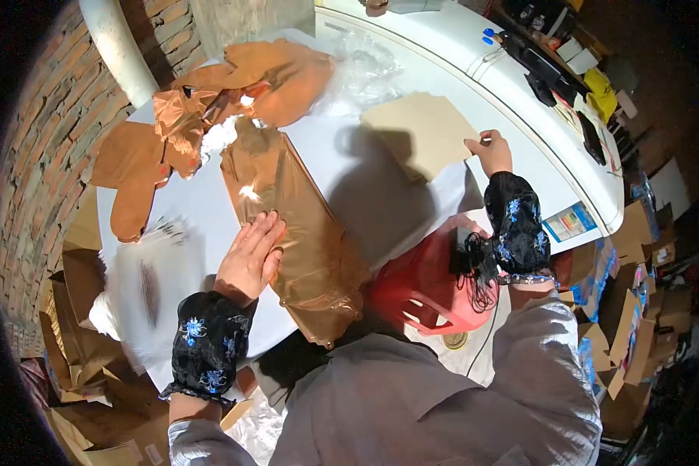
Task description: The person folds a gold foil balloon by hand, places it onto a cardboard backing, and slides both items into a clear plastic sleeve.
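Observation:
My left hand (250,255) lies flat, fingers apart, on a shiny brown plastic bag (297,225) stretched over the white table (380,186). My right hand (489,151) reaches to the right edge of a tan cardboard sheet (419,132) and pinches it with fingers closed. Both wrists wear black sleeve covers with blue flowers. More crumpled brown plastic bags (233,89) are piled at the far side of the table.
A brick wall (62,116) and a white pipe (116,46) stand at left. A red plastic stool (423,291) sits under the table edge. Clear plastic wrap (361,66) lies at the back. Cardboard boxes (629,326) fill the floor at right and lower left.

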{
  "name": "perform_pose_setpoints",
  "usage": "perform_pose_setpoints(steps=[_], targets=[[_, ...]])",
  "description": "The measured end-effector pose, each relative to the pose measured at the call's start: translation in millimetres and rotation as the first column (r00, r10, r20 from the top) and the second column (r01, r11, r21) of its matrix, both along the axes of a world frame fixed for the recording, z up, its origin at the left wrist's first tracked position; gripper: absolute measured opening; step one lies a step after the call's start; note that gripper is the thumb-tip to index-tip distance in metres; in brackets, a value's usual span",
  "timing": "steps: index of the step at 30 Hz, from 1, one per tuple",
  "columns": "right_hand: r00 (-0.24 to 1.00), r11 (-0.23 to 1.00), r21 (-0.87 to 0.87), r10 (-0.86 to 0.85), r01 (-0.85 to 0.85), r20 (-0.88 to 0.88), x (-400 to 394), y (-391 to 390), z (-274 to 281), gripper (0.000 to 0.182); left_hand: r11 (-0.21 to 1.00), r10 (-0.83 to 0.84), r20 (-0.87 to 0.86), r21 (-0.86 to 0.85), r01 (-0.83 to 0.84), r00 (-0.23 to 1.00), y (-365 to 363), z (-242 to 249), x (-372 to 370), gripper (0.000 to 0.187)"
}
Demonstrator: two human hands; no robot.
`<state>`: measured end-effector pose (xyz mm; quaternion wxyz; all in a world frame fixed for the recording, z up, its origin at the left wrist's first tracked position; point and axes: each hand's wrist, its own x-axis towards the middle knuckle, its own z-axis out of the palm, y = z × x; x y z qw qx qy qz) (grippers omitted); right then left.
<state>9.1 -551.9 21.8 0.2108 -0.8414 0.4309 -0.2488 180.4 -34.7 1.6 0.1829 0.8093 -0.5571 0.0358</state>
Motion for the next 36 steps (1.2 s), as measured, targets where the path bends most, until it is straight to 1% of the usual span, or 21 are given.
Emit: perform_pose_setpoints(steps=[2,5,8,11,12,15,18,21,22,28,32,36], targets=[[1.0,1.0,-0.009,-0.008,0.008,-0.002,-1.0,4.1,2.6,0.059,1.0,0.003,0.005,-0.008,-0.003,1.0,1.1,0.2,-1.8,0.048],[0.999,0.962,-0.272,-0.012,0.024,0.046,-2.3,11.7,2.4,0.046,1.0,0.0,0.004,-0.012,0.0,1.0,1.4,1.2,-1.6,0.048],[0.992,0.973,-0.228,0.007,0.022,0.124,-7.2,28.9,17.8,0.029,1.0,-0.002,0.013,-0.021,0.003,1.0,1.3,-0.9,-0.8,0.048],[0.942,0.994,-0.082,0.09,-0.067,0.324,-11.1,27.2,14.1,0.022,1.0,0.002,-0.002,-0.016,-0.002,1.0,1.9,0.1,-0.7,0.048],[0.933,0.998,-0.033,0.058,-0.049,0.355,-12.2,38.7,23.3,0.02,1.0,0.0,-0.002,-0.016,0.0,1.0,2.0,0.5,-1.1,0.048],[0.865,0.991,0.003,0.114,-0.132,0.489,-10.9,24.2,7.9,0.016,1.0,0.001,-0.001,-0.018,-0.001,1.0,1.1,1.3,-0.6,0.048],[0.787,0.926,0.211,0.128,-0.312,0.603,-16.5,22.0,8.1,0.016,1.0,0.003,-0.006,-0.013,-0.003,1.0,0.5,1.1,0.0,0.048],[0.721,0.839,0.362,0.052,-0.408,0.691,-21.6,28.2,10.1,0.017,1.0,0.005,-0.012,0.001,-0.005,1.0,1.5,0.5,-1.2,0.048],[0.726,0.83,0.397,0.015,-0.393,0.687,-22.5,31.7,12.3,0.019,1.0,0.005,-0.011,0.001,-0.005,1.0,0.9,1.5,-0.1,0.048],[0.697,0.697,0.547,-0.094,-0.463,0.711,-29.2,35.3,7.7,0.017,1.0,0.006,-0.012,0.0,-0.006,1.0,1.6,1.7,-3.1,0.048],[0.648,0.617,0.578,-0.14,-0.534,0.749,-29.8,35.7,6.7,0.015,1.0,0.008,-0.015,-0.005,-0.008,1.0,0.1,2.3,-2.5,0.047],[0.638,0.645,0.57,-0.162,-0.509,0.753,-32.8,39.9,10.5,0.014,1.0,0.007,-0.013,-0.009,-0.008,1.0,-0.2,2.8,-2.5,0.047]])
